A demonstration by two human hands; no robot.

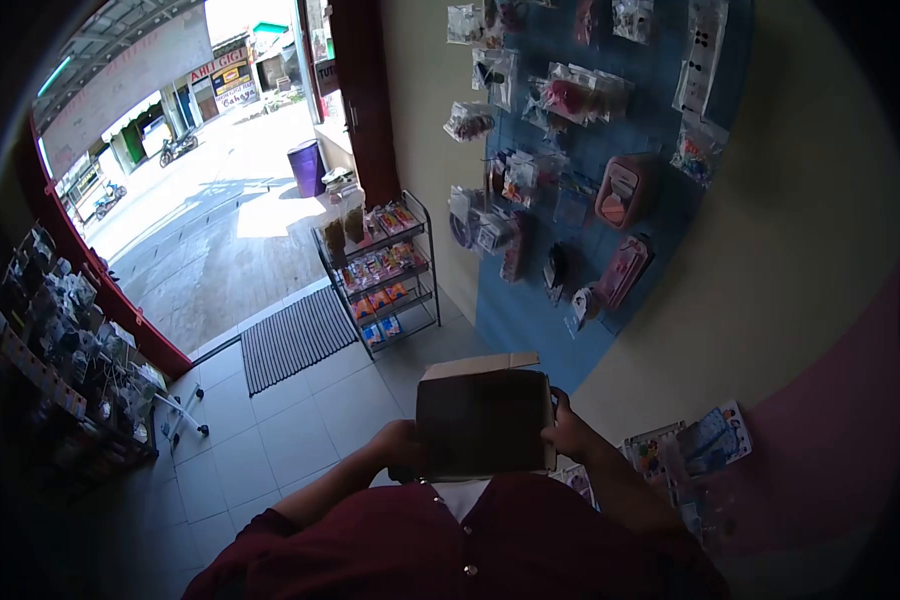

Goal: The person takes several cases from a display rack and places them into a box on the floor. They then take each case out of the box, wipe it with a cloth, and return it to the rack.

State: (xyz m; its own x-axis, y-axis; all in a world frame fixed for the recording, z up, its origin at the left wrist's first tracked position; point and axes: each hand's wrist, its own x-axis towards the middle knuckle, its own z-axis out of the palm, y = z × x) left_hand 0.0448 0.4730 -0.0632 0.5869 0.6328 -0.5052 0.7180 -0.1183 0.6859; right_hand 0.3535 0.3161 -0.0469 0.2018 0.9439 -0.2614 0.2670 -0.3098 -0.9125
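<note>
An open cardboard box (pixel 485 420) with a dark inside is held in front of my body, close to my chest. One light brown flap (pixel 480 365) sticks out along its far edge. My left hand (pixel 400 445) grips the box's left side, its fingers wrapped round the edge and partly in shadow. On the right side, my right hand (pixel 564 430) is closed on the box wall, with some fingers behind it. Too dark to make out is whatever the box may contain.
A wire snack rack (pixel 378 270) stands ahead by the doorway, beside a striped floor mat (pixel 300 338). Packaged goods hang on a blue wall panel (pixel 580 230). A crowded shelf (pixel 75 340) is at the left, and more packets (pixel 705 440) are at the lower right.
</note>
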